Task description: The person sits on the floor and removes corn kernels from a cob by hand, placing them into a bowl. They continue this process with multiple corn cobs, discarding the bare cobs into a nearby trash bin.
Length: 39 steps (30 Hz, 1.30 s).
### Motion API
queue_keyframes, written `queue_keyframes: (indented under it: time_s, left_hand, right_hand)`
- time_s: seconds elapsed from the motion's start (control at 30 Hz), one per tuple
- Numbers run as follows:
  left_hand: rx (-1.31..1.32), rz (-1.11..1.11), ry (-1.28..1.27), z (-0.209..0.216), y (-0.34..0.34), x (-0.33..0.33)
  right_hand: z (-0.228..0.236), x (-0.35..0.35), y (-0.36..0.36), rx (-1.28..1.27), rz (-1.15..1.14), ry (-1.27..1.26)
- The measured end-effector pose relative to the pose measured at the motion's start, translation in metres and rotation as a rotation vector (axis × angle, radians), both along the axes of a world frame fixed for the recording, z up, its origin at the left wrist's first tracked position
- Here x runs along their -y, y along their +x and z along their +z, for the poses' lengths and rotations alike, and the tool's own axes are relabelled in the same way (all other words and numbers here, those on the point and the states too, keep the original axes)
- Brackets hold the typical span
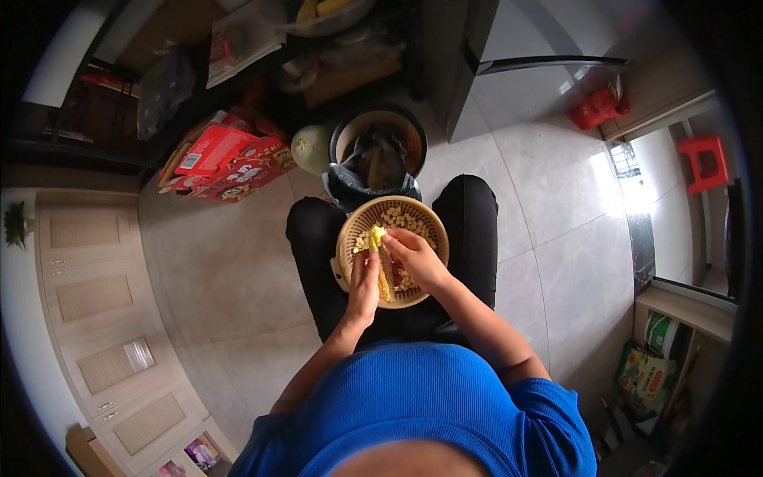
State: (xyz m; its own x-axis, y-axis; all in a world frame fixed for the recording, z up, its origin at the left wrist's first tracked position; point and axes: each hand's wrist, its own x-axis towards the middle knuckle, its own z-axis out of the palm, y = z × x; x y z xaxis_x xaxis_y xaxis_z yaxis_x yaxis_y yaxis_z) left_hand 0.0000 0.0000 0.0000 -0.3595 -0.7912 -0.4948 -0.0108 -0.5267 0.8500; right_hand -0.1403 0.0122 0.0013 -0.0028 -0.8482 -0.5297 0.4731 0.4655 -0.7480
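Observation:
A tan plastic basket [345, 238] with slotted sides rests on my lap between my black-trousered thighs. Pale yellow corn kernels [405, 217] lie scattered inside it. Over the basket, my left hand [365, 285] is closed around a corn cob [377, 235], whose bright yellow upper end sticks up past the fingers. My right hand [417, 259] pinches that upper end from the right, fingertips on the kernels. More yellow corn [385, 288] shows below, between the hands; I cannot tell whether it is the same cob.
Just beyond the basket stands a bin [421, 139] lined with a dark bag, holding brownish scraps. Left of it are a pale green melon [311, 151] and red cardboard boxes [238, 163]. A fridge [540, 87] stands far right, cabinets [103, 310] left, a red stool [703, 164] farther right.

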Motion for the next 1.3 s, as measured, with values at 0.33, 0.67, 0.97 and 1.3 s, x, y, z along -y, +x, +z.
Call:
queue_keyframes:
  time_s: [0.33,0.67,0.97,1.3]
  left_hand:
    - [0.046,-0.138,-0.185,0.013,-0.003,0.009]
    - [0.173,-0.156,-0.242,0.031,-0.008,0.013]
    - [0.387,-0.149,-0.695,0.027,-0.014,0.009]
    - [0.165,-0.096,-0.385,0.038,-0.010,0.022]
  right_hand:
    - [0.007,-0.005,0.005,0.086,-0.056,-0.069]
    - [0.012,0.000,0.005,0.020,-0.054,-0.063]
    - [0.027,0.005,0.004,-0.039,-0.044,-0.110]
    - [0.032,0.006,-0.006,-0.015,-0.067,-0.175]
